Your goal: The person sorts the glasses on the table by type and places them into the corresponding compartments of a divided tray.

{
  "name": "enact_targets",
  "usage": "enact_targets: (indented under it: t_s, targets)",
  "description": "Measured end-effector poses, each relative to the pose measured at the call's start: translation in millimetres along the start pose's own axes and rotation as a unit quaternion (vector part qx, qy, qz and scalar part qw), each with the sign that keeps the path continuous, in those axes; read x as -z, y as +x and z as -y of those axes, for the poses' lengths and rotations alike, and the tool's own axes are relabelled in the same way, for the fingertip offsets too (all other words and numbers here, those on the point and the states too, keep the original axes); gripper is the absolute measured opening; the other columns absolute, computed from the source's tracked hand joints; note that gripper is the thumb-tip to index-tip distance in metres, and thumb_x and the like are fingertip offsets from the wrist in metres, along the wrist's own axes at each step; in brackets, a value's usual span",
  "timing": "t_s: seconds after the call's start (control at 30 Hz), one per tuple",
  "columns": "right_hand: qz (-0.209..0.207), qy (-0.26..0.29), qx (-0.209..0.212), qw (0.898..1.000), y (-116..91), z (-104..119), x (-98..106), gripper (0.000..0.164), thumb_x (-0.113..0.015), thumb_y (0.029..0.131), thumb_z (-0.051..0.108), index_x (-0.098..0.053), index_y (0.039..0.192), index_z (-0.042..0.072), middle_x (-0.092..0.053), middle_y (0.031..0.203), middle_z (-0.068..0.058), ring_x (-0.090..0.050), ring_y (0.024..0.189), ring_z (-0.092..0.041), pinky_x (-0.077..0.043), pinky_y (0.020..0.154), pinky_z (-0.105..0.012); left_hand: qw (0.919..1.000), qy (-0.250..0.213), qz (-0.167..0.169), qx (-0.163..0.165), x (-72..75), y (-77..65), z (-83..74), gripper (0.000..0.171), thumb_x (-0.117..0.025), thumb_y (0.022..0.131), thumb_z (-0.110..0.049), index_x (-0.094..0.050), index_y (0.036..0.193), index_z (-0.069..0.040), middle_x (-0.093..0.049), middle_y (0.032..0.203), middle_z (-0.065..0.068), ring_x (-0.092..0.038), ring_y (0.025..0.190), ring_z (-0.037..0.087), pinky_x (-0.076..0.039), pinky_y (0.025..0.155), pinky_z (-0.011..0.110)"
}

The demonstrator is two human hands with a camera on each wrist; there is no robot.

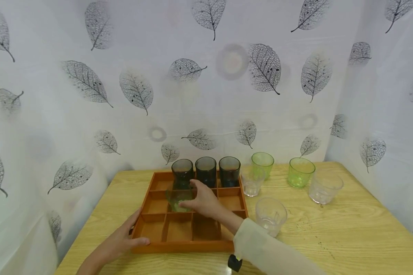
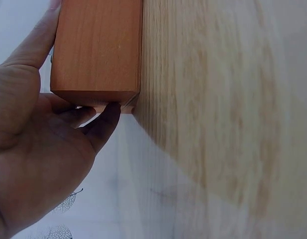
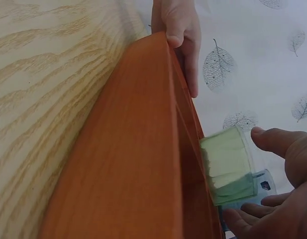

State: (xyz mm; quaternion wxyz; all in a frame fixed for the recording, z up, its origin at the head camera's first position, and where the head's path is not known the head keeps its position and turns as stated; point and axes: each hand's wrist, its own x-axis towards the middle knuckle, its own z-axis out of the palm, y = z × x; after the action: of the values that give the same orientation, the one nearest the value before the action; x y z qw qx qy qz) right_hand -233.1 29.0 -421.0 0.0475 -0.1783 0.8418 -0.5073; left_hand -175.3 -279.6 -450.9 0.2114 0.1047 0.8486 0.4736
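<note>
The green tumbler (image 1: 174, 198) sits in the wooden tray (image 1: 182, 246), in the middle row, second slot from the left. The right hand (image 1: 204, 200) is close by at its 3 o'clock, with thumb and fingers spread wide. I can't tell if any fingertip touches it. The left hand (image 1: 120, 238) grips the tray's 7 o'clock corner, thumb on the front wall and fingers bent at the side.

The green tumbler could tip or get stuck on a slot wall if the right hand bumps it to one side. I can't see if its bottom is flat on the tray floor. The pointing finger is near the dark tumbler (image 1: 182, 170) at the green one's 12 o'clock, so a quick lift could make the two clink.

The biggest worry is the sleeve (image 1: 268, 248). It crosses right in front of the clear tumbler (image 1: 273, 214) at the tray's 3 o'clock — one swing that way could knock it over on the bench (image 1: 347, 236). And if the left hand tugs hard, the whole tray could slide — then all the tumblers in it could wobble.
</note>
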Motion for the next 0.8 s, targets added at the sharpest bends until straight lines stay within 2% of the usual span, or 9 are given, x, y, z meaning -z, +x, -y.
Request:
enact_targets:
  t_s: [0.2, 0.4, 0.8]
  targets:
    - [-0.003, 0.008, 0.022, 1.0, -7, -1, 14, 0.08, -0.08, 0.093, 0.028, -0.04, 0.154, -0.005, -0.052, 0.148, -0.022, -0.055, 0.131, -0.038, -0.049, 0.103, -0.054, 1.0, 0.006, -0.003, 0.0, -0.3, -0.6, -1.2, 0.103, -0.071, 0.1, -0.03, 0.003, 0.164, 0.001, 0.005, 0.167, 0.033, -0.006, 0.147, 0.063, -0.034, 0.108, 0.071]
    - [0.007, 0.049, 0.033, 0.998, -22, 1, 40, 0.076, -0.078, 0.095, 0.022, -0.04, 0.154, -0.006, -0.052, 0.147, -0.024, -0.054, 0.133, -0.04, -0.047, 0.105, -0.055, 1.0, 0.002, -0.004, 0.0, -0.8, -0.5, -2.0, 0.104, -0.072, 0.1, -0.029, 0.004, 0.164, 0.002, 0.006, 0.166, 0.034, -0.005, 0.146, 0.063, -0.033, 0.109, 0.071]
    - [-0.004, 0.028, 0.072, 0.997, -52, -15, 89, 0.07, -0.076, 0.097, 0.018, -0.042, 0.151, -0.01, -0.057, 0.142, -0.025, -0.055, 0.129, -0.046, -0.049, 0.104, -0.054, 1.0, 0.001, -0.004, 0.003, -1.3, -0.4, -1.0, 0.103, -0.071, 0.1, -0.029, 0.004, 0.165, 0.0, 0.006, 0.167, 0.032, -0.004, 0.147, 0.063, -0.034, 0.108, 0.071]
